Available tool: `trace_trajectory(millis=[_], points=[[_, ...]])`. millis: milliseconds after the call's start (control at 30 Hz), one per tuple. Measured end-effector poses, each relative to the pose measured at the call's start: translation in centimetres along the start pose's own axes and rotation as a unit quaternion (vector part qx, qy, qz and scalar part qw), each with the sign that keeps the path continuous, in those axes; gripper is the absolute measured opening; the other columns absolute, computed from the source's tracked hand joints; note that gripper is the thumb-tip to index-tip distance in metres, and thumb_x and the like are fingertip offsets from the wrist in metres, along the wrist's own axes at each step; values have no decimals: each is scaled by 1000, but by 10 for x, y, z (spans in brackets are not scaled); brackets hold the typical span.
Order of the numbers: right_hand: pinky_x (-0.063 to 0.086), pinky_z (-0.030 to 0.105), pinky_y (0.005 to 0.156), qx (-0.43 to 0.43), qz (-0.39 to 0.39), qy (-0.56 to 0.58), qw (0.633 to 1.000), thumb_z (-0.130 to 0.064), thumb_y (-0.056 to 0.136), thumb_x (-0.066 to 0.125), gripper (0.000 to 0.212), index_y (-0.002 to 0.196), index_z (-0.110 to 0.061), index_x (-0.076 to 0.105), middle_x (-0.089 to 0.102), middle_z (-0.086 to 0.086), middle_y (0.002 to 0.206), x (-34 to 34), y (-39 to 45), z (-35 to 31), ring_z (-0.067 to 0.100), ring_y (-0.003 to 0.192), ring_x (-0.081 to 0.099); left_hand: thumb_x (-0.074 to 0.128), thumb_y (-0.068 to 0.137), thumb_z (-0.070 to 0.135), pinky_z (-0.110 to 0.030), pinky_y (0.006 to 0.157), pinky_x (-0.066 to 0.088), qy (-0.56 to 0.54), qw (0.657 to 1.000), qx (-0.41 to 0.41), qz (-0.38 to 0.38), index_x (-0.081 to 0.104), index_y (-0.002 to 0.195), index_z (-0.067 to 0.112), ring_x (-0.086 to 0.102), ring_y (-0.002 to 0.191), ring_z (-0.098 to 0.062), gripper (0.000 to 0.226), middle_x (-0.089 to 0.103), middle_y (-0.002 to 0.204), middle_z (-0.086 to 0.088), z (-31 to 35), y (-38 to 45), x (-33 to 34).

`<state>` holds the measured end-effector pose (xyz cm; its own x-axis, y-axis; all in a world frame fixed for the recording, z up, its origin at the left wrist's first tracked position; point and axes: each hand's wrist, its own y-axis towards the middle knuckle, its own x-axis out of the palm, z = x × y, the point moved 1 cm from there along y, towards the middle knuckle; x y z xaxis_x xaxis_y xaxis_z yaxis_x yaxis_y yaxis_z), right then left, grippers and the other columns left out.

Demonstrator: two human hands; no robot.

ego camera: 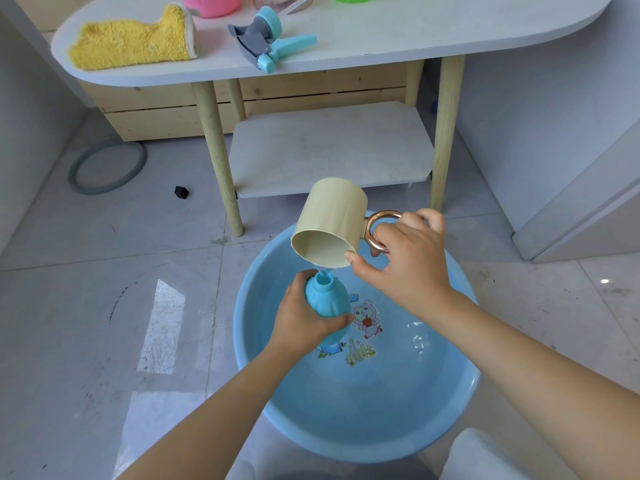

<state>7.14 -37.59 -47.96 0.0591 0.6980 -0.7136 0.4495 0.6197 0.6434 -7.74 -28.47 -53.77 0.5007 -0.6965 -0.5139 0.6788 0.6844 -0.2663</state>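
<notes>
Right hand: grip curled round the ring handle, cup tipped lip-down. Bottle, clasped near-upright in the left hand, opens just below-left of that grip, over the basin.

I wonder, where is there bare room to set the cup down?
For the cup: the tabletop is bare right of the spray head, and the lower shelf is bare. Crowded: the tabletop's left and far edge, with yellow mitt and pink tub.

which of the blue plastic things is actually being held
The small blue bottle, gripped by the left hand over the basin. The basin sits on the floor and the spray head lies on the table, both untouched.
</notes>
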Motion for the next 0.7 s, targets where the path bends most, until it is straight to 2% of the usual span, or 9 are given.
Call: trace_trajectory(millis=[233, 367, 533, 700], points=[[27, 32, 82, -19, 4, -11, 1000, -50, 76, 57, 43, 54, -15, 47, 29, -14, 56, 0, 0, -1, 16, 58, 40, 88, 57, 35, -24, 73, 50, -9, 1000, -5, 2, 37, 113, 39, 56, 99, -13, 77, 55, 112, 9, -2, 1, 0], [28, 32, 82, -28, 8, -17, 999, -50, 76, 57, 43, 55, -14, 46, 29, -13, 55, 1, 1, 0, 18, 58, 42, 88, 57, 35, -21, 73, 47, -8, 1000, -4, 2, 35, 114, 40, 55, 100, -13, 78, 54, 113, 9, -2, 1, 0], [28, 33, 83, -40, 5, -21, 999, -50, 78, 57, 44, 56, -14, 47, 32, -12, 55, 1, 0, 1, 19, 59, 43, 88, 56, 36, -27, 77, 50, -8, 1000, -5, 4, 36, 114, 40, 56, 100, -14, 78, 55, 113, 8, -3, 2, 0], [28, 33, 84, -48, 7, -21, 999, -51, 78, 57, 44, 56, -13, 47, 35, -10, 53, 2, 0, 1, 19, 59, 44, 88, 57, 35, -26, 76, 50, -9, 1000, -5, 5, 36, 113, 41, 55, 99, -13, 77, 55, 113, 9, -3, 2, 0]])
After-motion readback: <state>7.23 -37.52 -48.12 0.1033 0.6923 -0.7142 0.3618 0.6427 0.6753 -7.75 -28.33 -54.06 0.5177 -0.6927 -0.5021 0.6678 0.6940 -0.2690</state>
